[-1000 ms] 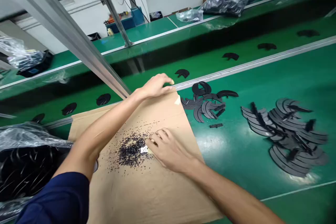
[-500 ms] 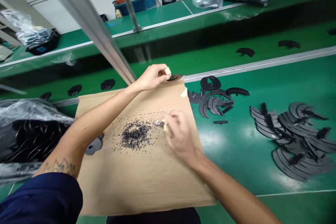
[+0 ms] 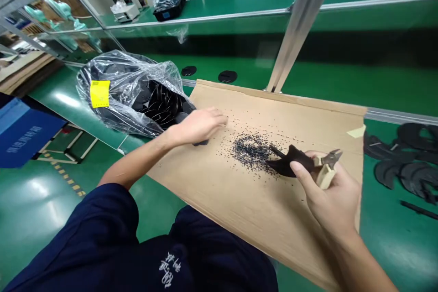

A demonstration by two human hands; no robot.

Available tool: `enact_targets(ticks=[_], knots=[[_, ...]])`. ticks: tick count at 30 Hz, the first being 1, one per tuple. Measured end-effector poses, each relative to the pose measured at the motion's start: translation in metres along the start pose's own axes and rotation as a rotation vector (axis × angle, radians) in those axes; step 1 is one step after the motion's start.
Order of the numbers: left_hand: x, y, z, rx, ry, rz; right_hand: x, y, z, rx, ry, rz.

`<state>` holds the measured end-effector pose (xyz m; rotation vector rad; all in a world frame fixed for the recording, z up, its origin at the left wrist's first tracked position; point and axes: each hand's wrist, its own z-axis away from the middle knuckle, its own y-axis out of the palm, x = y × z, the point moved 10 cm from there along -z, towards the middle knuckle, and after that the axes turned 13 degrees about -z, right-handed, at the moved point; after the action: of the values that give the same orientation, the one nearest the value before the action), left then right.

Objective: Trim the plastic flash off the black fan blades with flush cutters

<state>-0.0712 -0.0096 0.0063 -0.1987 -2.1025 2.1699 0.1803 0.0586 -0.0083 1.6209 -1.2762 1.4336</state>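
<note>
In the head view, the right hand (image 3: 333,196) grips a black plastic part (image 3: 294,159) and pliers (image 3: 326,175) above the cardboard (image 3: 232,200), beside scattered black bits (image 3: 251,150), while the left hand (image 3: 198,125), fingers bent, is near the plastic bag (image 3: 126,80), its grasp impossible to determine.

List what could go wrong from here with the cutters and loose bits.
The right-hand grip holds both the black part and the cutters, so either might slip. The loose bits lie scattered on the cardboard, so a bump could spread them further. The cutters' bare metal head sticks out and might nick a finger.
</note>
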Motion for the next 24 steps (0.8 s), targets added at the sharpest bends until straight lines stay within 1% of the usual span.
enact_targets(ticks=[1, 3, 4, 6, 9, 12, 14, 16, 17, 19, 20, 22, 24], knots=[[0.017, 0.007, 0.006, 0.079, -0.011, -0.104, -0.002, 0.002, -0.003, -0.014, 0.031, -0.006], [0.043, 0.022, 0.015, 0.214, -0.016, -0.182, -0.007, 0.007, -0.009, -0.035, 0.073, -0.033], [0.050, 0.028, 0.017, 0.248, -0.017, -0.175, -0.009, 0.011, -0.013, -0.037, 0.082, -0.050], [0.058, 0.034, 0.018, 0.252, -0.027, -0.126, -0.012, 0.021, -0.018, -0.020, 0.099, -0.081], [0.060, 0.031, 0.017, 0.195, -0.011, -0.019, -0.022, 0.031, -0.020, -0.012, 0.141, -0.130], [0.067, 0.017, 0.018, 0.108, -0.028, 0.085, -0.033, 0.034, -0.017, -0.022, 0.183, -0.185], [0.077, 0.004, 0.021, 0.002, -0.107, 0.147, -0.039, 0.033, -0.015, -0.017, 0.188, -0.197], [0.086, -0.010, 0.025, -0.157, -0.216, 0.225, -0.042, 0.033, -0.014, 0.000, 0.185, -0.192], [0.088, -0.016, 0.028, -0.244, -0.265, 0.283, -0.043, 0.033, -0.013, 0.009, 0.184, -0.194], [0.080, -0.020, 0.031, -0.397, -0.315, 0.446, -0.045, 0.033, -0.012, 0.019, 0.189, -0.213], [0.071, -0.019, 0.031, -0.453, -0.308, 0.535, -0.046, 0.033, -0.010, 0.021, 0.196, -0.227], [0.044, -0.012, 0.027, -0.516, -0.252, 0.681, -0.047, 0.034, -0.008, 0.024, 0.210, -0.258], [0.014, -0.006, 0.022, -0.557, -0.190, 0.756, -0.045, 0.035, -0.005, 0.039, 0.211, -0.267]])
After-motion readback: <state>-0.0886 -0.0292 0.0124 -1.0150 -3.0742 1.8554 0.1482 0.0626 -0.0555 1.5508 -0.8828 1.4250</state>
